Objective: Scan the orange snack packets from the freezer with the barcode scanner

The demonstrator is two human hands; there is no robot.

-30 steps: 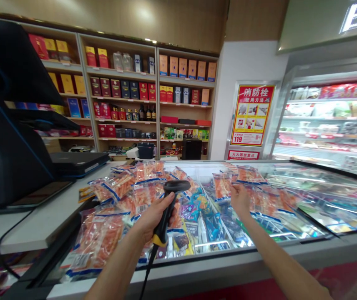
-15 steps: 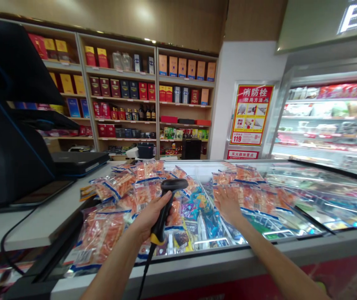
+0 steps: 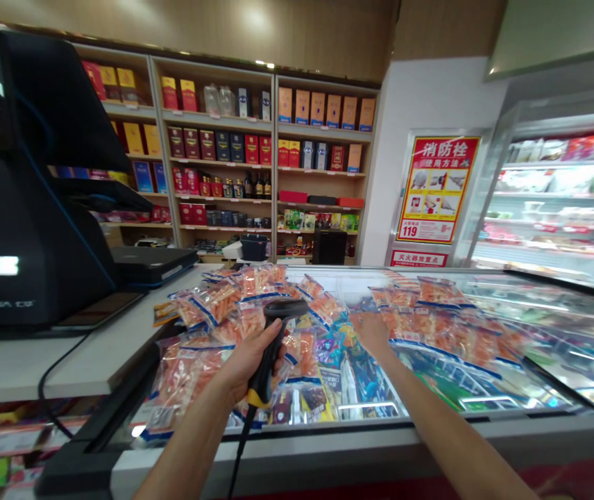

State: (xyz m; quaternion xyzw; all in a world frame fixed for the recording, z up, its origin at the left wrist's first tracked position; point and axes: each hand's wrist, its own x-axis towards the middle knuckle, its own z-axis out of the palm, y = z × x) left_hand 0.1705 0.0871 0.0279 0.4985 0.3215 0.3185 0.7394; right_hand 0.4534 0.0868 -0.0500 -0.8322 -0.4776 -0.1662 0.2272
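My left hand is wrapped round the handle of a black and yellow barcode scanner, its head pointing forward and its cable hanging down. Under and around it, clear bags of orange-pink snack sticks with blue edges lie piled on the glass freezer lid. My right hand reaches over the glass at the left end of a second group of these bags. Its fingers are blurred and point away from me, so I cannot make out whether they grip a bag.
At the left stands a dark checkout terminal on a white counter. Shelves of boxed bottles line the back wall. A red fire-hydrant sign hangs beside a lit refrigerated display on the right. Colourful packages show beneath the glass.
The view has turned slightly left. My right hand has moved left from on top of the right-hand bags to their left end. My left hand keeps hold of the barcode scanner.
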